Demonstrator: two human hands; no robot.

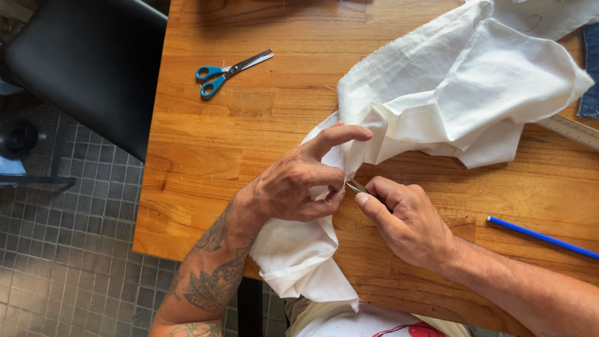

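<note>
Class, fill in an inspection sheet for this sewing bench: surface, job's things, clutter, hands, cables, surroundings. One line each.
Surface: wooden table, bare grain showing on its left part.
Job's things: white cloth, crumpled, running from the table's far right down over the near edge; a small metal tool at the cloth's fold.
Clutter: blue-handled scissors, shut, lying apart from the cloth; blue pencil at the right; ruler partly under the cloth; dark blue fabric at the right edge.
Hands: left hand pinches the cloth fold; right hand grips the metal tool.
Cables: nothing seen.
Surroundings: black chair at the left; grey tiled floor.
</note>
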